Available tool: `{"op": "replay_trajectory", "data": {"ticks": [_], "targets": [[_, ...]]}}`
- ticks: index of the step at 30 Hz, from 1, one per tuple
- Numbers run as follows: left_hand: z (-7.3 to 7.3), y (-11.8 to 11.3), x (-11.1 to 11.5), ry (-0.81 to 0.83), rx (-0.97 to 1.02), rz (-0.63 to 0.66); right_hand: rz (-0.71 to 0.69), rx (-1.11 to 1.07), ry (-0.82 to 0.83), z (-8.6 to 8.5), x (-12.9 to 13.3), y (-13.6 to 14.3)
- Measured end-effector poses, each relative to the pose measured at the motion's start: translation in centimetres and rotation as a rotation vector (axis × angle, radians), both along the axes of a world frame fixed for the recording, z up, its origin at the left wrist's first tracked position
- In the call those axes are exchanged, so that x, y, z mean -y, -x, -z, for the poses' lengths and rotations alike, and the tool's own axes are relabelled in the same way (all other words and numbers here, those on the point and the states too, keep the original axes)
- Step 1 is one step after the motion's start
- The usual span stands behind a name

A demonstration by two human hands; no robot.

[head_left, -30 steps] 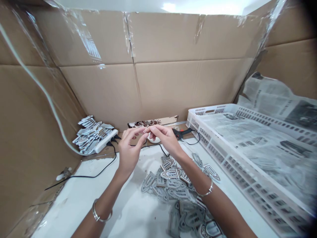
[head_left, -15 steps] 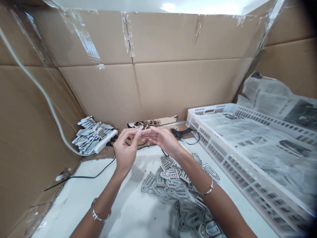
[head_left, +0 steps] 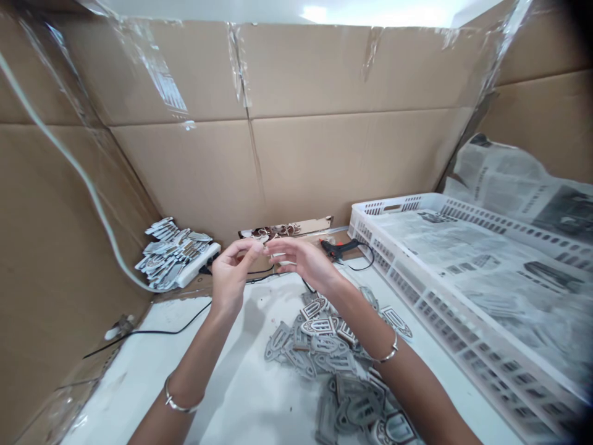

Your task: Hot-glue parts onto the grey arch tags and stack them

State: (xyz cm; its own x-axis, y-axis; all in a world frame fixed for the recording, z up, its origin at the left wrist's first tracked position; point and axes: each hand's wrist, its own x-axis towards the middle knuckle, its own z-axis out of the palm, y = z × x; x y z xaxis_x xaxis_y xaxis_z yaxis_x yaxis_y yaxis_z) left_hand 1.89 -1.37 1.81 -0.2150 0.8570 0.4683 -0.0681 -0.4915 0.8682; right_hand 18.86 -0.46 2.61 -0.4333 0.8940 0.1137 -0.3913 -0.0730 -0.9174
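Note:
My left hand [head_left: 230, 275] is raised above the far part of the white table, thumb and forefinger pinched together. Whatever may be between those fingertips is too small to make out. Facing it, my right hand [head_left: 308, 264] has its fingers stretched out and slightly apart, their tips close to the left thumb tip; whether they touch I cannot tell. Below the right forearm spreads a pile of flat grey arch-shaped pieces [head_left: 319, 346], some with white and brown patterned faces. Behind the hands lies a long strip-like tray [head_left: 315, 226] with small brown and white stringy bits.
A black glue gun [head_left: 340, 248] with a cord lies near the back wall. On the right stands a white perforated crate [head_left: 417, 296] lined with newspaper. Stacked white pieces [head_left: 171, 253] lean by a power strip [head_left: 199, 264] at left. Cardboard walls [head_left: 296, 148] surround the table.
My left hand has shifted slightly left, its thumb tip drawing back from the right hand. My right fingers have straightened and spread a little. The pile stays as it was.

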Motion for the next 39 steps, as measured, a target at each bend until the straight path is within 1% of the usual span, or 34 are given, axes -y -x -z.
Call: {"op": "replay_trajectory", "data": {"ticks": [4,8,11,16,21,23,29,32,36,39], "targets": [[0.2,0.1,-0.2,0.057,0.048,0.068,-0.134,0.037,0.084,0.9,-0.2,0.7],[0.3,0.1,-0.2,0.115,0.072,0.130,-0.153,-0.002,0.059,1.0,0.0,1.0],[0.5,0.1,-0.4,0.103,0.037,0.140,-0.109,-0.022,0.031,0.7,0.2,0.9],[0.5,0.1,-0.6,0.060,-0.008,0.134,0.038,-0.048,0.023,0.5,0.1,0.7],[-0.1,0.0,-0.4,0.109,0.074,0.124,0.151,-0.084,0.035,0.7,-0.4,0.2],[-0.2,0.0,-0.3,0.140,0.107,0.133,0.170,-0.099,0.040,0.7,-0.5,0.1],[-0.5,0.0,-0.2,0.225,0.209,0.275,0.187,-0.114,0.047,0.7,-0.6,0.0],[-0.7,0.1,-0.1,0.246,0.245,0.301,0.197,-0.127,0.058,0.6,-0.7,0.0],[-0.7,0.3,-0.1,0.249,0.217,0.271,0.198,-0.141,0.061,0.5,-0.7,-0.2],[-0.7,0.6,-0.1,0.194,0.093,0.191,0.195,-0.154,0.051,0.4,-0.7,-0.3]]}}
